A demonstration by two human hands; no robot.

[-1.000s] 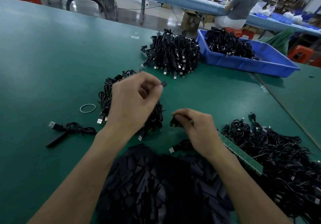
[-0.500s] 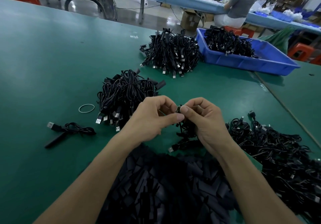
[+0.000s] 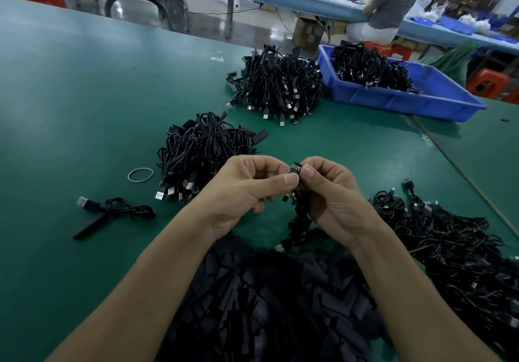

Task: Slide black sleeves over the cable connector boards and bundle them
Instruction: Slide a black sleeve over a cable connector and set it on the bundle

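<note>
Nearest lay a heap of black sleeves (image 3: 266, 305) on the green table (image 3: 70, 108). Just beyond it, the left hand (image 3: 247, 190) and right hand (image 3: 328, 193) met, thumbs and forefingers clamped together on a small connector board (image 3: 295, 168), its cable (image 3: 300, 221) hanging below. Whether a sleeve was already in the fingers could not be told. This looked like the sleeving step; next, a sleeve's open end must be lined up squarely with the board. Unsleeved cables (image 3: 449, 249) lay right, a rubber band (image 3: 140, 175) left, a finished bundle (image 3: 202, 153) farther off.
</note>
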